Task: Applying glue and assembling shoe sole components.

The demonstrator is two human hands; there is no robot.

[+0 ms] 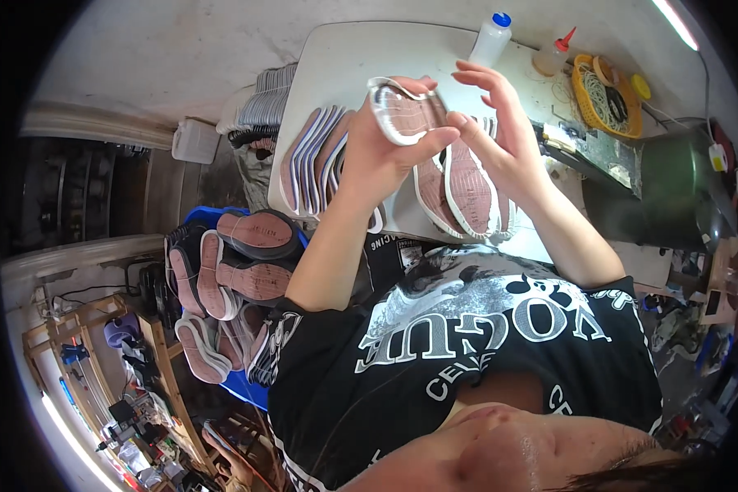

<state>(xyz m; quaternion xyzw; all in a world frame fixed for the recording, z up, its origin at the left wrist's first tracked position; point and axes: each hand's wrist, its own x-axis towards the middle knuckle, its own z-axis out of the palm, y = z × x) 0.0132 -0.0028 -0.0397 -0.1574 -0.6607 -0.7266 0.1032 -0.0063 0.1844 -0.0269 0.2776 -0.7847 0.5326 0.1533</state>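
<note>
My left hand (375,157) is closed round a shoe sole (407,117) with a pinkish-brown face and a white rim, holding it tilted above the white table. Its thumb presses along the near edge. To the right of this sole is my right hand (508,125), its fingers stretched out and apart; the thumb tip comes close to the sole's edge, and whether it touches I cannot tell. Under my hands, several white-rimmed soles (471,193) lie side by side at the table's near edge. Beyond my left wrist stands a row of soles (310,160) leaning on one another.
On the table (385,49) stand a white bottle with a blue cap (492,39), a red-tipped squeeze bottle (553,56) and a yellow basket of cord (607,96). A blue bin (246,389) heaped with soles is at my left. Grey stacked pieces (271,100) sit by the far left corner.
</note>
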